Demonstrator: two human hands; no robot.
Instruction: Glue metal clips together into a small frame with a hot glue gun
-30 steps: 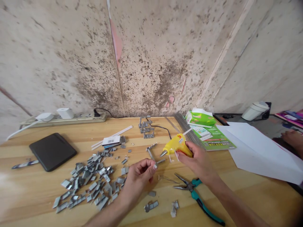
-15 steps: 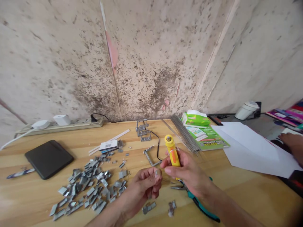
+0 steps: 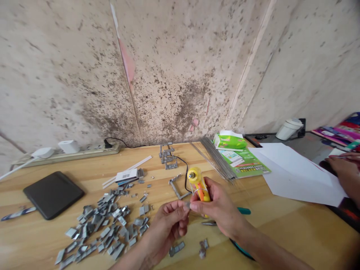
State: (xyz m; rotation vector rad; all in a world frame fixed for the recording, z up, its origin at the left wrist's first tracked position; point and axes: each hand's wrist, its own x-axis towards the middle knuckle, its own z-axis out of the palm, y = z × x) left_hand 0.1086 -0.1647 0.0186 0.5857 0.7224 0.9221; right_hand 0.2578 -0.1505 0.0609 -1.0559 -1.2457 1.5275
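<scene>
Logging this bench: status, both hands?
Left hand pinching small grey piece. Right hand holding yellow glue gun close by. Pliers partly hidden behind right hand.

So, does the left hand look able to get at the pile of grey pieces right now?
Probably yes: the pile of grey pieces lies just left of the left hand, with nothing visible between them, though that hand pinches a small piece it may need to set down.

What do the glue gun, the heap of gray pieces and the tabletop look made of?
Glue gun: likely plastic; smooth, evenly yellow body, gray metal-looking tip.
Heap of gray pieces: perhaps metal or silver-coated; some flat faces shine.
Tabletop: wood or wood-look, pale, smooth, streaky grain.
</scene>
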